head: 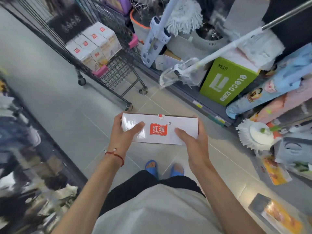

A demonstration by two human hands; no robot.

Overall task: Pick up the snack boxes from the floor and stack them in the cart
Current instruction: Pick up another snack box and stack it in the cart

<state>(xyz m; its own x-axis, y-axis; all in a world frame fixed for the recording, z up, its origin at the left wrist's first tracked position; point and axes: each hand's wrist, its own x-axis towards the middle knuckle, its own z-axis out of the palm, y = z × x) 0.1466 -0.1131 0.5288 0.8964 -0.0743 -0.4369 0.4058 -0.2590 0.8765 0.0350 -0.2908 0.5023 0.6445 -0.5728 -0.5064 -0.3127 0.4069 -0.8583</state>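
White snack box held flat above the floor, just short of the cart. Left hand grips its left end, right hand grips its right end. Matching boxes already sit in the cart.

The tiled floor bears the wheeled wire cart and two flat-lying snack boxes.
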